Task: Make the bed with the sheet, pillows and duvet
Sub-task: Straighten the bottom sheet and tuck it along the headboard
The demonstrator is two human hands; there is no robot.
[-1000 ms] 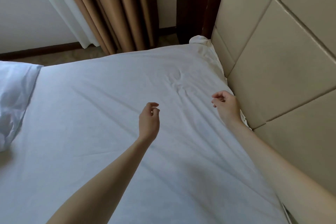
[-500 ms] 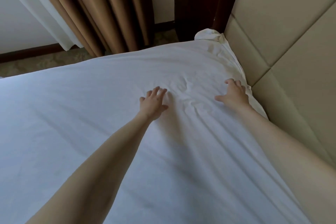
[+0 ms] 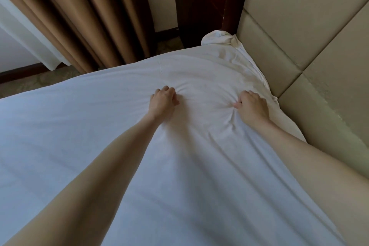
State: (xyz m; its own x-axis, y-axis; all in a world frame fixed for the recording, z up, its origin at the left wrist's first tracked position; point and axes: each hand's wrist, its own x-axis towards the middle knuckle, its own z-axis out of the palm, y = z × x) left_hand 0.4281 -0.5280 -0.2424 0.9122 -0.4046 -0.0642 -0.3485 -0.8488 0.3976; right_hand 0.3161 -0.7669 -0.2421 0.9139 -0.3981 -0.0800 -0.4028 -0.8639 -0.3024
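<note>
A white sheet (image 3: 99, 146) covers the whole bed. Near its far right part, my left hand (image 3: 162, 102) has its fingers curled into the cloth, and wrinkles fan out from it. About a hand's width to the right, my right hand (image 3: 252, 105) grips a fold of the same sheet close to the headboard. The sheet's far corner (image 3: 218, 39) is bunched into a lump beside the headboard. No pillow or duvet is in view.
A padded beige headboard (image 3: 299, 26) runs along the bed's right side. Brown curtains (image 3: 79, 16) hang behind the bed's far edge, with a dark wooden post (image 3: 199, 2) next to them. A strip of patterned carpet (image 3: 30, 84) shows at the left.
Both hands reached forward, lay flat on the sheet, and now have curled into it, bunching the cloth. The view has moved closer to the far corner, and the white bedding at the left is out of sight.
</note>
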